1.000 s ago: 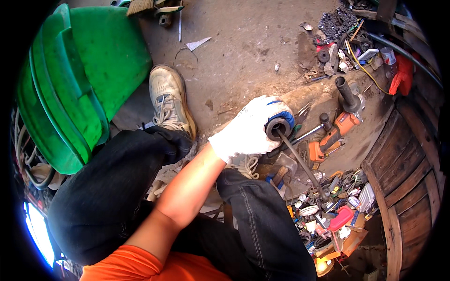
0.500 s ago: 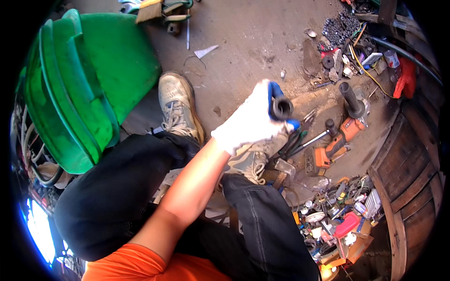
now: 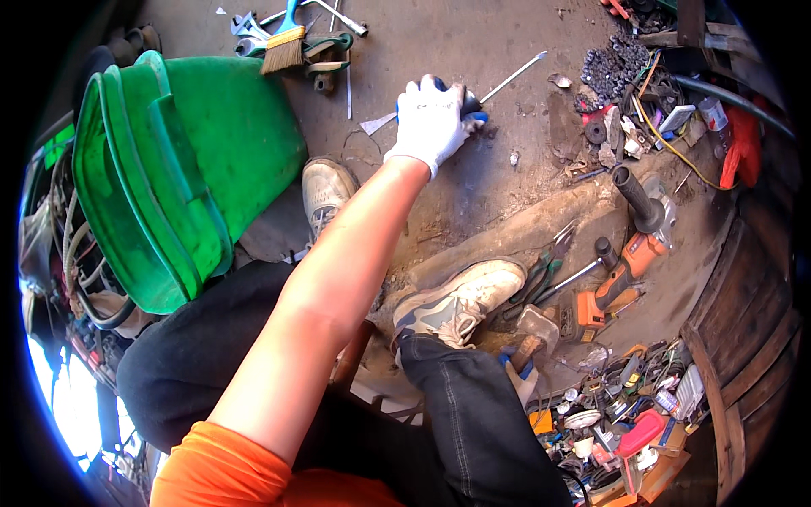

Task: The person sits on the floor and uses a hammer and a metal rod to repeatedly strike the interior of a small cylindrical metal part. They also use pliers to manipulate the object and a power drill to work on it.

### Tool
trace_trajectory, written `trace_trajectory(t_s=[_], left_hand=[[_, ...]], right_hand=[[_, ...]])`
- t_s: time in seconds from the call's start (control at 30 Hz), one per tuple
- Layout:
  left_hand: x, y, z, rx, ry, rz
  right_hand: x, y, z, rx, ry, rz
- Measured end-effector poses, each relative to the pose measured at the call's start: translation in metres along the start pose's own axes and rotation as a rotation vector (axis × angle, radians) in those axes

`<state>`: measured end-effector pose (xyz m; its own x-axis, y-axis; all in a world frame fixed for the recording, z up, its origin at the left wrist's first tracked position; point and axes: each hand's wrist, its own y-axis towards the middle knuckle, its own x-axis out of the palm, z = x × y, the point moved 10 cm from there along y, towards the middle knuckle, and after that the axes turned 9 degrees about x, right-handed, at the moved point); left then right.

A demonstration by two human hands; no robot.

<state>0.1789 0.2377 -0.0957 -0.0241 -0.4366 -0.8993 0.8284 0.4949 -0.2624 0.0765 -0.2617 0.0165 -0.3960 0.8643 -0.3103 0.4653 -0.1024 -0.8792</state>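
My left hand (image 3: 431, 122), in a white glove with blue on the finger side, is low over the floor, closed round a dark-handled tool. From beside its fingers the tool's long thin metal shaft (image 3: 515, 76) points to the far right. Most of the handle is hidden under the hand. By my right shoe (image 3: 465, 300), my gloved right hand (image 3: 522, 382) shows only in part, the rest covered by my leg. Blue finger parts seem wrapped round the brown handle of a hammer (image 3: 539, 326), whose blocky head rests near the shoe.
At left a green plastic bin (image 3: 228, 144) lies tipped over. Beyond it are a paint brush (image 3: 284, 49) and wrenches (image 3: 249, 32). To the right lie green-handled pliers (image 3: 545, 270) and an orange power tool (image 3: 621, 270). Mixed parts (image 3: 608, 414) and a chain heap (image 3: 612, 72) flank wooden boards.
My left hand has moved up and to the left, away from my right shoe. The tool's round dark end faced me before; now its shaft shows, pointing right. My view has shifted slightly.
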Motion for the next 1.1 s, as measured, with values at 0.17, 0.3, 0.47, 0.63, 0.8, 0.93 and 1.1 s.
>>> trace_trajectory(t_s=[0.17,0.3,0.47,0.63,0.8,0.93,1.1], left_hand=[[0.003,-0.024,-0.018,-0.101,-0.109,0.242],[0.001,-0.031,-0.033,-0.145,-0.024,0.301],[0.01,-0.023,-0.038,-0.078,-0.133,0.171],[0.009,-0.018,-0.045,-0.075,-0.069,0.17],[0.019,-0.016,-0.044,-0.046,0.016,0.124],[0.027,-0.016,-0.047,-0.042,0.008,0.114],[0.027,-0.013,-0.045,-0.008,0.006,0.105]], right_hand=[[0.036,-0.001,-0.098,-0.036,-0.102,-0.141],[0.094,0.018,-0.208,-0.375,-0.306,-0.17],[0.189,0.09,-0.287,-0.401,-0.78,-0.2],[0.277,0.114,-0.349,-0.803,-1.098,-0.046],[0.307,0.092,-0.375,-0.896,-1.2,0.02],[0.302,0.04,-0.394,-1.268,-0.946,-0.118],[0.311,0.129,-0.339,-0.78,-1.49,0.001]])
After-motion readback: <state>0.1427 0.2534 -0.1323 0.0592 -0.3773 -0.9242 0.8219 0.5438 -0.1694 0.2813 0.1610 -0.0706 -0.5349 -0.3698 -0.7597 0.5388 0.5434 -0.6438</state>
